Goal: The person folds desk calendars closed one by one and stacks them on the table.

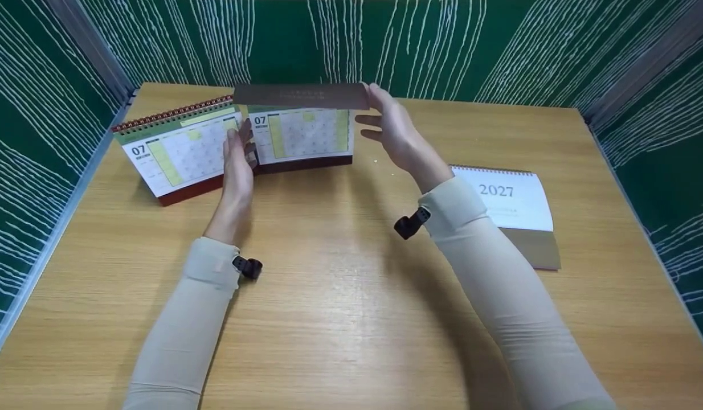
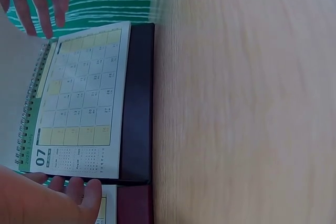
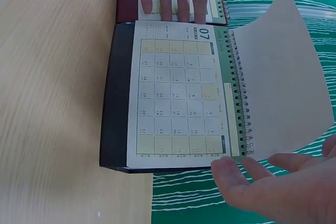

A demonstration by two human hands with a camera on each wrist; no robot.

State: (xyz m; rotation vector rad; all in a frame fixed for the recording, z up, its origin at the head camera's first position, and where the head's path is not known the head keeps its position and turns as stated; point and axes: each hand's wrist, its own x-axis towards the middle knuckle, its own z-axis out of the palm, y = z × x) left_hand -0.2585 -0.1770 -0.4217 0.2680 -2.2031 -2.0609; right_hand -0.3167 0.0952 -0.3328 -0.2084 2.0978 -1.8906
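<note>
Two desk calendars stand side by side at the back of the table, both showing month 07. My left hand (image 1: pixel 238 171) is upright between them, its straight fingers at the left edge of the dark-based calendar (image 1: pixel 309 135). Over that calendar's spiral rises a turned sheet (image 3: pixel 286 77), pale underneath in the wrist views and brown (image 1: pixel 300 95) from above. By the right end of this sheet is my right hand (image 1: pixel 394 128), fingers extended and spread, thumb near the calendar's corner; contact is unclear. The other calendar (image 1: pixel 186 152), with a red base, stands angled at the left.
A third calendar (image 1: pixel 516 199), white with "2027" on its cover, sits at the right, partly behind my right sleeve (image 1: pixel 499 285). The wooden table (image 1: pixel 328 285) meets green walls (image 1: pixel 306 40) with white streaks at the back and sides.
</note>
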